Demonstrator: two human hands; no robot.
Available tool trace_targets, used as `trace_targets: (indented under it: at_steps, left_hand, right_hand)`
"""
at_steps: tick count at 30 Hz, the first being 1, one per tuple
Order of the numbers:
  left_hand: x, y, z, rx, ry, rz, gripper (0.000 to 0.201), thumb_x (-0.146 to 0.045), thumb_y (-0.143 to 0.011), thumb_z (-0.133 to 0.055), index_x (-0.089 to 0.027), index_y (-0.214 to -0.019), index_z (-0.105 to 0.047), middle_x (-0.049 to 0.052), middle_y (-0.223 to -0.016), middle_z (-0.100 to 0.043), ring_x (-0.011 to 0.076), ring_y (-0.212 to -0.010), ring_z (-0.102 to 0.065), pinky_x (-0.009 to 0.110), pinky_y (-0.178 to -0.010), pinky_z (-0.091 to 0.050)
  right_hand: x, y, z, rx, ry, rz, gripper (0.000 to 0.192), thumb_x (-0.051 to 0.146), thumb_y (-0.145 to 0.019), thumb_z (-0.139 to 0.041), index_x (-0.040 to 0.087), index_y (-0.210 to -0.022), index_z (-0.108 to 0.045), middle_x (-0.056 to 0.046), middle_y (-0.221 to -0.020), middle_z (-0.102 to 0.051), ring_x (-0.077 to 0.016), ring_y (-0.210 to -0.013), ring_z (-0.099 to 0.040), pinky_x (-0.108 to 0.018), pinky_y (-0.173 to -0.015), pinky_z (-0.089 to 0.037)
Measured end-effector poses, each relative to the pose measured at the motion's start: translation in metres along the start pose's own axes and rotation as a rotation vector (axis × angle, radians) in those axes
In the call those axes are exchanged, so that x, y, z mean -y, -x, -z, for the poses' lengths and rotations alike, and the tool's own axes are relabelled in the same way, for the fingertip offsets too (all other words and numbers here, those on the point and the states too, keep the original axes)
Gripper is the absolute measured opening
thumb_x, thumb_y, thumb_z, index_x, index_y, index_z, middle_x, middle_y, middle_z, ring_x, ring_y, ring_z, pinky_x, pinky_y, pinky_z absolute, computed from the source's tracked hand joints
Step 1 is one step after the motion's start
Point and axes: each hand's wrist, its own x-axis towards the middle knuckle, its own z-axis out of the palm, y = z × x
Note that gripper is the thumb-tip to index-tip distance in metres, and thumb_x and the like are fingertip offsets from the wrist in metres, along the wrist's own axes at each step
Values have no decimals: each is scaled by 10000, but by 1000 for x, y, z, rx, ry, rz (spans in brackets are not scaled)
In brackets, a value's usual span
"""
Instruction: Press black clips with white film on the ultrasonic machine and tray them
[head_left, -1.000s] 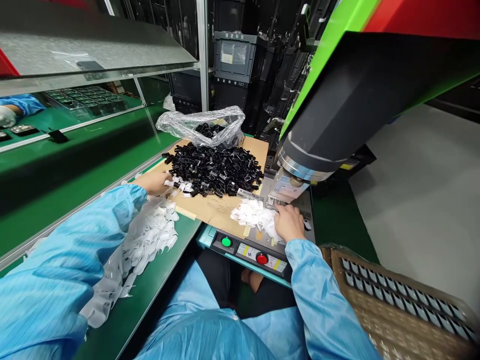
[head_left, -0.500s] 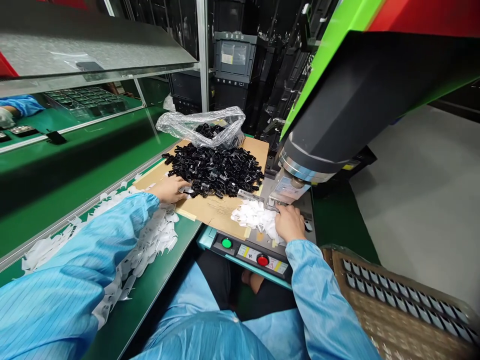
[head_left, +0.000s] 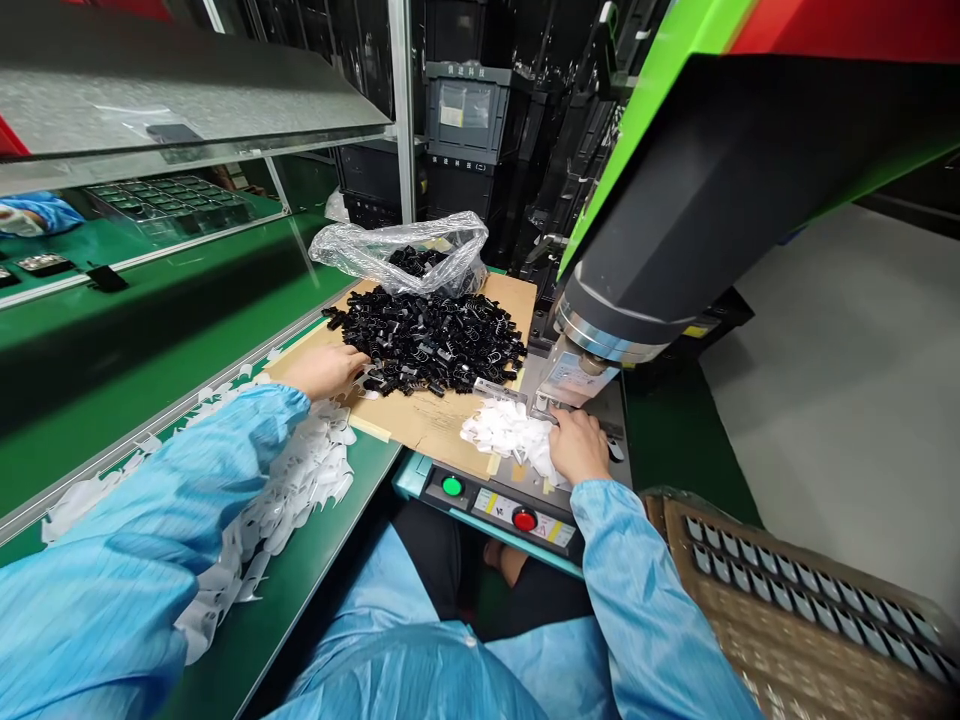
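My left hand is at the left edge of a heap of small black plastic parts, fingers bent and drawn together. What its fingertips pinch is too small to make out. My right hand lies at the metal fixture under the machine's head, fingers closed against it. Whatever those fingers hold is hidden. Just left of my right hand is a small pile of white pieces. Beneath my left forearm, many thin white pieces are spread along the green bench.
A clear plastic bag with black parts stands behind the heap on a cardboard sheet. Green and red buttons line the machine's front. A tray of parts is at right. Another person's sleeve shows far left.
My left hand has shifted slightly left, and its fingers have drawn closer together. My right hand stays at the fixture. The other person's arm at far left has moved a little.
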Motion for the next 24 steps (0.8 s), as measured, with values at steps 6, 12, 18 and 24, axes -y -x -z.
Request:
trace_targets:
  at_steps: [6,12,18,24]
  left_hand:
    - [17,13,11,259,-74,15,436,-469,-933,-591,-259,-1267,-778,119,-1305,-736,323,-1179,-685,402,-1008,-509]
    - [-12,-3,-7,135,-28,-15,422,-399,-998,-525,-219,-1332,-712,130,-1276,-734,300,-1152,-694,384,-983,-517]
    - [-24,-12,-26,100,-41,7,371,-428,-964,-617,-214,-1254,-704,138,-1177,-716,323,-1141,-684,397,-951,-519]
    - [-7,-13,-27,150,-2,7,341,-449,-948,-599,-228,-1168,-734,128,-1181,-700,299,-1091,-683,375,-914,-521]
  right_hand:
    - [0,-1,-3,-22,-28,3,498,251,-1061,-467,262,-1536,-613,-163,-1353,-642,-343,-1262,-547,-425,-974,-427]
    - [1,0,0,-13,-27,0,492,260,-1064,-476,264,-1536,-614,-166,-1359,-640,-342,-1259,-541,-421,-973,-425]
    - [8,9,-3,-93,-38,-20,465,337,-1073,-501,242,-1508,-636,-169,-1316,-642,-342,-1221,-535,-418,-957,-411]
    - [54,26,-1,-254,-155,108,342,316,-1051,-534,211,-1303,-739,-148,-1236,-650,-318,-1181,-518,-424,-990,-401]
